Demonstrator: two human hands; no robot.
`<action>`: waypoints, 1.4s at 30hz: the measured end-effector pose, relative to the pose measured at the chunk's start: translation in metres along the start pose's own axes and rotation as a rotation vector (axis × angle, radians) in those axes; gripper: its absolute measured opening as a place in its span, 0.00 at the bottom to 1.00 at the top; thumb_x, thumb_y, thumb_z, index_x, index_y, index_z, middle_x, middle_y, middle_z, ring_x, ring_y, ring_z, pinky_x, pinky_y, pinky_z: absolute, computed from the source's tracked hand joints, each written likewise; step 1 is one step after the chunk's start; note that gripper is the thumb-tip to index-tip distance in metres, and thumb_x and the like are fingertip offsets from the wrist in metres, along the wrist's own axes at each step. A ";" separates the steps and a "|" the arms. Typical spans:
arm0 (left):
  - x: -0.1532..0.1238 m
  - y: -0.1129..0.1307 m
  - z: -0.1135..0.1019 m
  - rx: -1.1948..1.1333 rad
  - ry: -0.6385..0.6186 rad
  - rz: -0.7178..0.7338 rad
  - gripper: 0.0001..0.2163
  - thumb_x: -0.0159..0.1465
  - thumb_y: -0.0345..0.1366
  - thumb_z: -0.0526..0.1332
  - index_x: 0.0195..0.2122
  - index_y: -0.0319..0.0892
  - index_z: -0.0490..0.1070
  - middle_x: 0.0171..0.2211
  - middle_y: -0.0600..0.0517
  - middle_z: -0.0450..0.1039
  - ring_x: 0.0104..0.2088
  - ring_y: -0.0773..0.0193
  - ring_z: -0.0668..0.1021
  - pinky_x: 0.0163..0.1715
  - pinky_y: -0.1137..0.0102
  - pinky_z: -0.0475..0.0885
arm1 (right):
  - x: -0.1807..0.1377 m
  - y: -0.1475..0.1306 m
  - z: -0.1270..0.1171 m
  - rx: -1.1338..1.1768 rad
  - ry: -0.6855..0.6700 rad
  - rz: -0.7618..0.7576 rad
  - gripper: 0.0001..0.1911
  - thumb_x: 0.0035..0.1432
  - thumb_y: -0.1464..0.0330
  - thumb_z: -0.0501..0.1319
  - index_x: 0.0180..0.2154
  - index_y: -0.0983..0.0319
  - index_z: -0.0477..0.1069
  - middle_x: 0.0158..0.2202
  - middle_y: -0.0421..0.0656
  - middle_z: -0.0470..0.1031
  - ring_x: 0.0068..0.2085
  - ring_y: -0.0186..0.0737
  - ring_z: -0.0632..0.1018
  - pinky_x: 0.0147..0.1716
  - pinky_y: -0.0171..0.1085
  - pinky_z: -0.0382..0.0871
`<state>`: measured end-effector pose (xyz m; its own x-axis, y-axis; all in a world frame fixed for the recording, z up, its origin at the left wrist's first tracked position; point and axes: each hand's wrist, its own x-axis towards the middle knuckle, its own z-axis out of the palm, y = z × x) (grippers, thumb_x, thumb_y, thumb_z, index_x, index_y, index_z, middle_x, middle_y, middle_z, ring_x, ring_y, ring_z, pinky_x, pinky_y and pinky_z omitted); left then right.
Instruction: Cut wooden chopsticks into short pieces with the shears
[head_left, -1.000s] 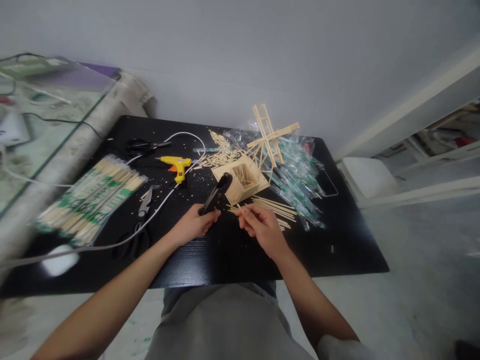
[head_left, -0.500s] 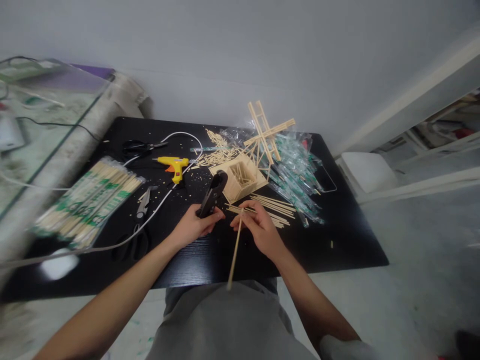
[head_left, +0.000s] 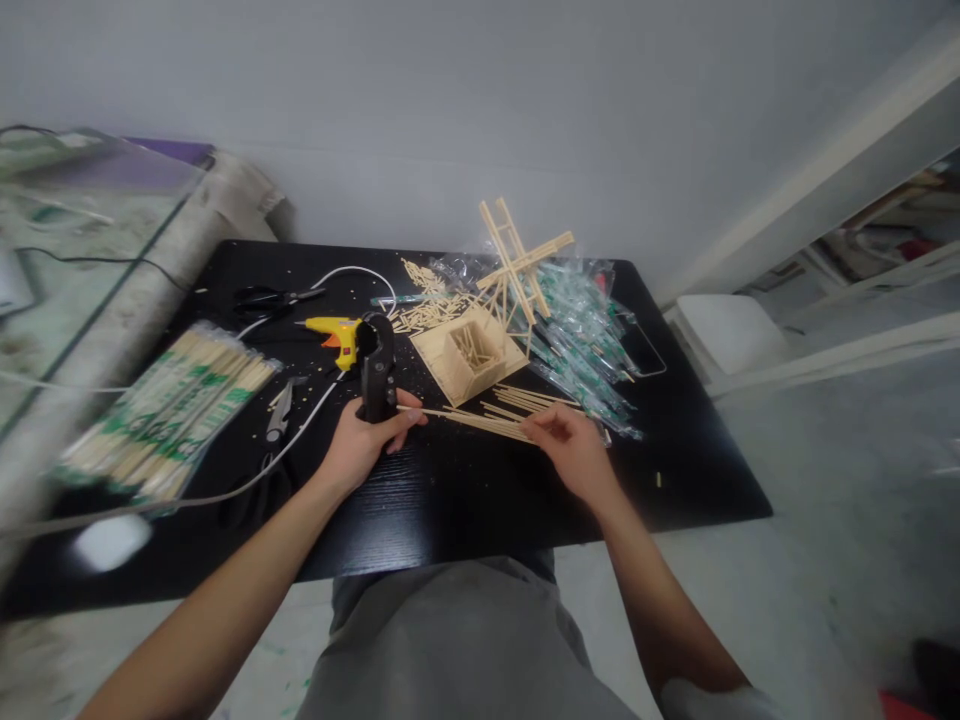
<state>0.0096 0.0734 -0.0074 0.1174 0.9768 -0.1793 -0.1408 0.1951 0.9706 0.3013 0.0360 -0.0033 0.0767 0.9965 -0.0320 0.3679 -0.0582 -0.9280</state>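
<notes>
My left hand (head_left: 360,440) is wrapped round a black hand cutter (head_left: 377,370) with a curved head, held upright. A thin wooden stick (head_left: 431,412) reaches from the left fingertips toward my right hand (head_left: 574,450), whose thumb and fingers are pinched at its far end. More loose wooden sticks (head_left: 536,399) lie on the table just beyond the right fingers. Behind them stands a wooden stick model (head_left: 480,368), with a square box of cut pieces on a base and a crossed frame (head_left: 523,262) above it.
On the black table (head_left: 465,520) lie a yellow glue gun (head_left: 343,345) with a white cord, black scissors (head_left: 270,300), pliers (head_left: 280,415) and packs of sticks (head_left: 176,405). A pile of short offcuts (head_left: 431,300) and green-printed wrappers (head_left: 585,340) lie toward the back.
My right hand has moved right, and the stick has swung from pointing toward me to lying across between my hands. My left hand has shifted slightly left with the cutter.
</notes>
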 end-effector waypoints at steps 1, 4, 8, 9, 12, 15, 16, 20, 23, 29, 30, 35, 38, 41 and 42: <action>0.000 0.000 0.000 0.004 0.012 0.010 0.14 0.55 0.41 0.76 0.35 0.38 0.79 0.28 0.49 0.80 0.18 0.72 0.69 0.16 0.74 0.60 | -0.002 0.001 -0.001 -0.083 -0.038 -0.027 0.14 0.58 0.56 0.70 0.30 0.59 0.77 0.31 0.43 0.82 0.30 0.41 0.79 0.33 0.40 0.72; 0.000 0.001 0.000 0.040 0.052 0.042 0.12 0.58 0.42 0.73 0.33 0.38 0.78 0.27 0.49 0.80 0.18 0.71 0.70 0.15 0.74 0.60 | -0.007 0.007 -0.003 -0.285 -0.097 -0.117 0.07 0.59 0.62 0.69 0.35 0.58 0.79 0.33 0.43 0.83 0.32 0.43 0.79 0.36 0.41 0.73; 0.001 0.003 0.000 0.044 0.098 0.073 0.12 0.61 0.42 0.71 0.28 0.39 0.75 0.21 0.52 0.75 0.17 0.71 0.69 0.16 0.74 0.60 | -0.004 0.018 -0.011 -0.435 -0.014 -0.217 0.01 0.60 0.68 0.67 0.36 0.58 0.78 0.35 0.45 0.82 0.38 0.47 0.81 0.41 0.44 0.74; 0.002 0.003 0.001 0.040 0.105 0.076 0.12 0.61 0.42 0.70 0.27 0.39 0.75 0.20 0.53 0.73 0.17 0.71 0.69 0.16 0.74 0.60 | -0.002 0.021 -0.013 -0.465 0.011 -0.225 0.01 0.60 0.70 0.66 0.36 0.58 0.78 0.36 0.45 0.82 0.39 0.48 0.81 0.42 0.45 0.75; 0.003 0.004 0.002 0.032 0.110 0.075 0.11 0.61 0.42 0.70 0.28 0.40 0.75 0.16 0.55 0.69 0.16 0.71 0.68 0.16 0.75 0.59 | 0.006 0.027 -0.017 -0.553 0.045 -0.219 0.03 0.60 0.72 0.65 0.37 0.60 0.77 0.37 0.47 0.82 0.40 0.50 0.81 0.44 0.46 0.75; 0.003 0.003 0.003 0.042 0.098 0.060 0.11 0.61 0.42 0.70 0.28 0.40 0.75 0.15 0.56 0.69 0.16 0.71 0.67 0.16 0.75 0.58 | 0.012 0.026 -0.014 -0.621 0.020 -0.220 0.04 0.61 0.73 0.64 0.38 0.60 0.77 0.38 0.47 0.82 0.41 0.49 0.81 0.45 0.46 0.74; 0.003 0.003 0.002 0.048 0.095 0.056 0.12 0.61 0.42 0.70 0.28 0.39 0.75 0.15 0.55 0.69 0.16 0.71 0.67 0.16 0.75 0.58 | 0.013 0.024 -0.013 -0.641 0.001 -0.220 0.04 0.62 0.74 0.64 0.38 0.60 0.76 0.38 0.47 0.82 0.41 0.49 0.81 0.45 0.46 0.74; 0.003 0.001 0.001 0.066 0.090 0.045 0.12 0.61 0.42 0.70 0.28 0.39 0.75 0.16 0.55 0.69 0.16 0.72 0.67 0.17 0.74 0.59 | 0.020 0.016 -0.007 -0.720 -0.106 -0.209 0.06 0.63 0.76 0.62 0.39 0.61 0.76 0.40 0.49 0.82 0.43 0.50 0.80 0.46 0.46 0.72; 0.003 0.000 0.000 0.067 0.092 0.046 0.12 0.61 0.42 0.71 0.29 0.40 0.75 0.17 0.56 0.70 0.17 0.72 0.68 0.17 0.75 0.60 | 0.024 0.015 -0.005 -0.774 -0.162 -0.217 0.08 0.64 0.77 0.61 0.42 0.62 0.76 0.41 0.50 0.81 0.44 0.51 0.79 0.47 0.45 0.72; 0.003 -0.001 0.000 0.077 0.103 0.055 0.13 0.60 0.44 0.72 0.30 0.40 0.74 0.22 0.54 0.75 0.18 0.71 0.70 0.18 0.74 0.62 | 0.024 0.010 -0.006 -0.777 -0.169 -0.240 0.09 0.65 0.78 0.57 0.41 0.62 0.75 0.41 0.53 0.78 0.44 0.53 0.77 0.47 0.48 0.71; 0.003 -0.001 0.000 0.083 0.105 0.058 0.13 0.60 0.44 0.72 0.31 0.40 0.74 0.22 0.54 0.75 0.18 0.71 0.69 0.18 0.74 0.63 | 0.023 0.006 -0.008 -0.728 -0.162 -0.245 0.09 0.66 0.77 0.57 0.41 0.62 0.75 0.41 0.53 0.78 0.44 0.53 0.77 0.47 0.48 0.71; 0.002 0.006 0.003 0.112 0.124 0.097 0.13 0.61 0.44 0.71 0.32 0.40 0.73 0.23 0.54 0.76 0.19 0.71 0.70 0.20 0.74 0.64 | 0.010 -0.019 -0.008 -0.130 -0.318 -0.108 0.05 0.66 0.67 0.61 0.43 0.59 0.74 0.37 0.42 0.77 0.38 0.44 0.78 0.40 0.42 0.74; 0.000 0.021 0.011 0.164 0.117 0.112 0.12 0.62 0.43 0.70 0.33 0.40 0.74 0.20 0.55 0.73 0.18 0.70 0.69 0.19 0.73 0.64 | 0.004 -0.032 0.007 0.197 -0.471 0.027 0.08 0.65 0.61 0.64 0.39 0.60 0.74 0.37 0.42 0.80 0.34 0.38 0.79 0.36 0.39 0.75; -0.001 0.039 0.021 0.289 0.058 0.152 0.11 0.63 0.42 0.69 0.32 0.40 0.74 0.19 0.55 0.73 0.18 0.70 0.70 0.19 0.74 0.62 | 0.001 -0.038 0.028 0.329 -0.553 0.091 0.12 0.63 0.59 0.68 0.37 0.61 0.74 0.37 0.43 0.82 0.33 0.36 0.80 0.36 0.38 0.76; -0.001 0.045 0.025 0.325 0.045 0.173 0.10 0.62 0.41 0.69 0.32 0.41 0.73 0.20 0.55 0.73 0.18 0.70 0.70 0.19 0.74 0.62 | 0.000 -0.039 0.034 0.362 -0.563 0.107 0.13 0.62 0.58 0.69 0.37 0.61 0.73 0.36 0.43 0.83 0.34 0.36 0.81 0.37 0.38 0.77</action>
<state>0.0273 0.0792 0.0405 0.0753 0.9971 -0.0085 0.1654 -0.0041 0.9862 0.2552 0.0404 0.0196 -0.4348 0.8711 -0.2281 0.0440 -0.2325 -0.9716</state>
